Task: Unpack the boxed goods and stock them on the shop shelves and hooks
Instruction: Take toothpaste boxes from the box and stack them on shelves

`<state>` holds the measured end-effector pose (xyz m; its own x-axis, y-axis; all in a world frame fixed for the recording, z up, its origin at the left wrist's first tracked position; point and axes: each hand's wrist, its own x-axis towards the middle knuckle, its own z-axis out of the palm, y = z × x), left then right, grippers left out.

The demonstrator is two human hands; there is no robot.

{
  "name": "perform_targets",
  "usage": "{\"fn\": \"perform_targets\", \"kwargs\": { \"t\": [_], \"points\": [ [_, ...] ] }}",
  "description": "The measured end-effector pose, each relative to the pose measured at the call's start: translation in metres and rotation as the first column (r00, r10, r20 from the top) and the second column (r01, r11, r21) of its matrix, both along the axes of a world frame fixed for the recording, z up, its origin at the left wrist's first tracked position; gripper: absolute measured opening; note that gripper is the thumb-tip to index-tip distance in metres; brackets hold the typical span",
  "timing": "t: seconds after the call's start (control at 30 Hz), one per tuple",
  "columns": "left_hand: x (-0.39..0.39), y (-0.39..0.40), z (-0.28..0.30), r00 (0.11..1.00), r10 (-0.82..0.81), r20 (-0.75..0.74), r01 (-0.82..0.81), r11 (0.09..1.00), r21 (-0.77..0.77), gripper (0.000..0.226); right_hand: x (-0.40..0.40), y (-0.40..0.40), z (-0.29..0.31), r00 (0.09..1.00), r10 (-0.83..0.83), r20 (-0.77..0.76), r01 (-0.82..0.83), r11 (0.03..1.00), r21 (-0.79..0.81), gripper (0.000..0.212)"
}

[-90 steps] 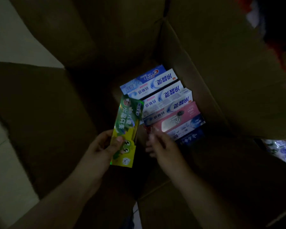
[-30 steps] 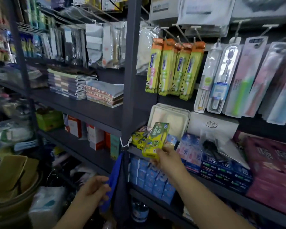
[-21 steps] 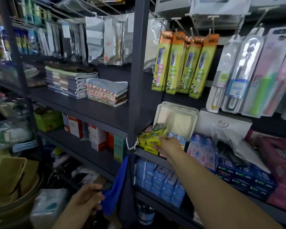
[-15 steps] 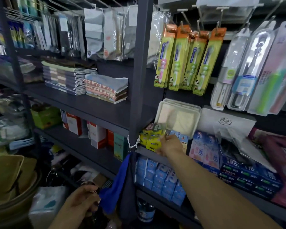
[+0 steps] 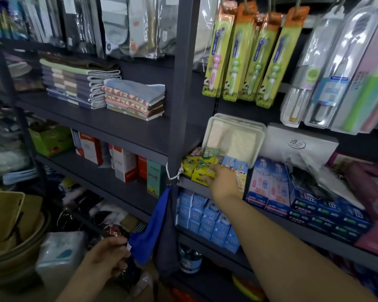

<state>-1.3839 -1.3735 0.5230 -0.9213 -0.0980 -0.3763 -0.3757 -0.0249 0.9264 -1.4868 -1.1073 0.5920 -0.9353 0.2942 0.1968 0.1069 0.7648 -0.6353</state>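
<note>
Right hand [image 5: 222,182] reaching forward onto dark metal shelf [image 5: 190,184], fingers curled over small yellow-green cardboard toothpaste box [image 5: 203,174]; grip or mere touch: cannot tell. Box lying flat among like yellow boxes, long axis running back into shelf, directly ahead of fingertips. Left hand [image 5: 108,257] low, well apart, loosely curled near blue cloth [image 5: 150,232]; judged idle. Right nearer, so right to finish seating
</note>
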Motion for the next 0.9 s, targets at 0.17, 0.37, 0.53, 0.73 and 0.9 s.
{"fn": "perform_targets", "kwargs": {
  "t": [0.17, 0.37, 0.53, 0.73, 0.9],
  "points": [
    [0.001, 0.001, -0.002, 1.000, -0.022, 0.016, 0.022, 1.000, -0.020, 0.012, -0.006, 0.006, -0.007, 1.000, 0.017, -0.012, -0.018, 0.999, -0.033, 0.045],
    [0.004, 0.005, -0.007, 0.999, -0.046, 0.024, 0.046, 0.998, -0.032, 0.010, -0.001, 0.014, -0.012, 0.993, 0.122, -0.002, -0.121, 0.990, -0.074, 0.053],
    [0.010, 0.011, -0.011, 0.997, -0.073, 0.021, 0.074, 0.996, -0.046, 0.011, 0.029, 0.008, -0.010, 0.988, 0.124, -0.093, -0.136, 0.981, -0.138, 0.047],
    [0.031, 0.018, -0.041, 0.999, -0.042, -0.002, 0.042, 0.999, -0.013, 0.013, 0.102, -0.005, -0.056, 0.979, 0.202, 0.011, -0.196, 0.961, -0.194, 0.023],
    [0.072, 0.013, -0.134, 0.986, 0.004, 0.165, 0.004, 0.999, -0.045, 0.019, 0.169, -0.009, -0.155, 0.920, 0.267, 0.287, -0.206, 0.952, -0.225, 0.021]
  ]
}}
